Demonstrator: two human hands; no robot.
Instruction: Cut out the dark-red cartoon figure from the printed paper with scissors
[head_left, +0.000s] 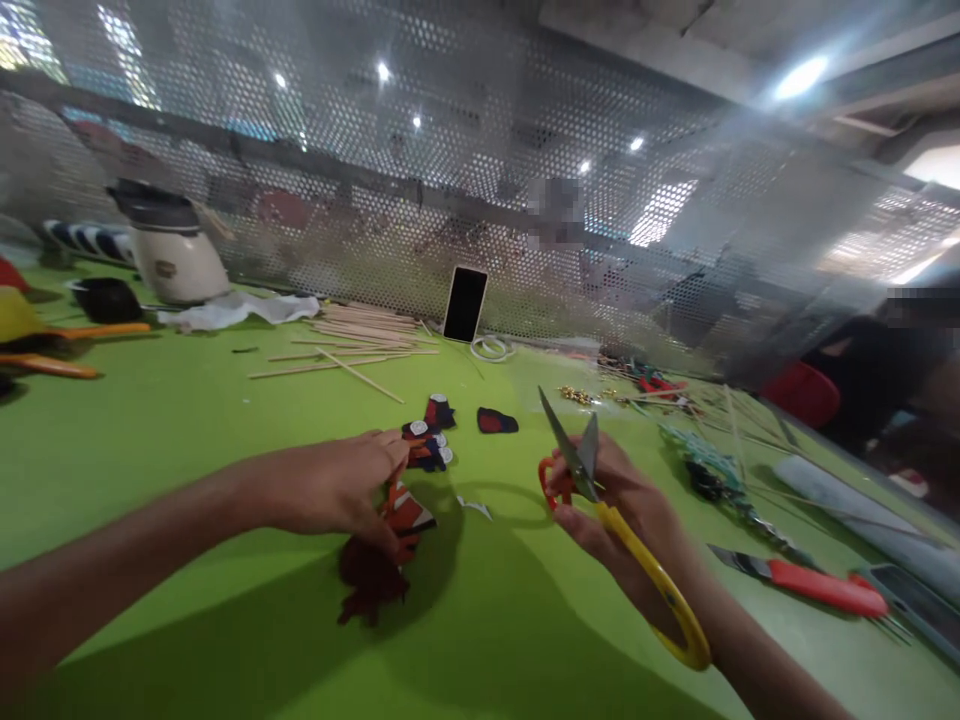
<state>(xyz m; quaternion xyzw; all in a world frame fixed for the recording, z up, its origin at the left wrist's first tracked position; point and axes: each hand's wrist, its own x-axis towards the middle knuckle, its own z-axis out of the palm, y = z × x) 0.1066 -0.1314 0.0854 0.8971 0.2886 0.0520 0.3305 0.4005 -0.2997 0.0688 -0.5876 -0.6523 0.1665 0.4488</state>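
My left hand [337, 485] reaches in from the left over the green table, its fingers closed around a dark red and orange cut-out piece [409, 508]. Its fingertips are beside several small dark pieces with white round spots [426, 445]. My right hand [619, 510] holds scissors with a yellow and a red handle [652, 575], blades apart and pointing up. Between the hands lie a thin white scrap [475, 507] and, farther back, a dark blue and red oval piece [496, 421].
Wooden sticks [367, 335] and a propped phone [465, 304] stand toward the back. A red-handled knife [825, 586] lies at the right, near green beaded strands [701, 460]. At the left are a white jug [176, 262] and orange-handled tools [52, 366]. A person [885, 370] is at far right.
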